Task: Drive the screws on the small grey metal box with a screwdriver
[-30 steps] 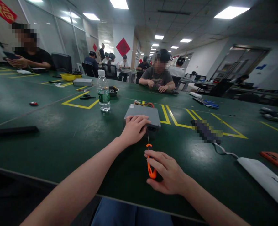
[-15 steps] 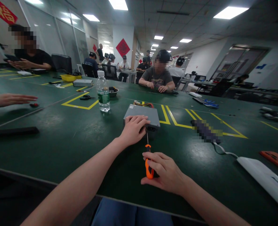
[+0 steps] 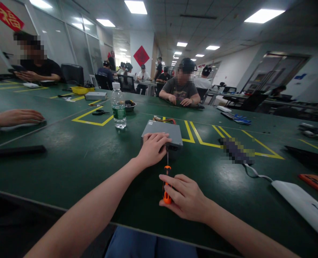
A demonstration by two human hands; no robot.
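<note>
A grey metal computer power supply [image 3: 168,128] lies on the green table in front of me, with coloured cables [image 3: 165,120] at its far side. My left hand [image 3: 155,147] grips its near left part, fingers over the top and the thumb hidden by the near face. Below it, my right hand [image 3: 187,197] holds an orange and black screwdriver [image 3: 167,195] by the handle, between thumb and fingers. The screwdriver's thin shaft points away from me to the near face of the power supply; its tip is hard to make out.
A water bottle [image 3: 118,107] stands behind on the left, by a small metal bowl [image 3: 130,106]. To the right lie a blurred dark object [image 3: 235,150], a white power bank [image 3: 301,204] with a cable and an orange phone [image 3: 316,182]. Another person's hand [image 3: 20,117] is at the left.
My right hand's fingers have shifted on the screwdriver handle, which has swung slightly left. The left hand and power supply stay put. The other person's hand at left has moved slightly right.
</note>
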